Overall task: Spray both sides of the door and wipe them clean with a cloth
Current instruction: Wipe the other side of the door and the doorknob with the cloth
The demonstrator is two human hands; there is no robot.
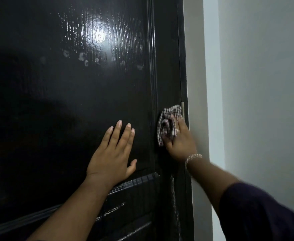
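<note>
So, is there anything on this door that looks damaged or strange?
Yes. A row of small pale blotches crosses the upper panel of the black door, under the light glare; they look like residue or chipped finish. Pale scuffs mark the lower panel. The right hand holds the checked cloth lower, by the edge.

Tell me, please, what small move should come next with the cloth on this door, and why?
Probably sweep the cloth up and left toward the spray droplets on the door. The right hand holds it at the door's right edge, the left hand rests flat on the panel, and the foam above looks unwiped.
</note>
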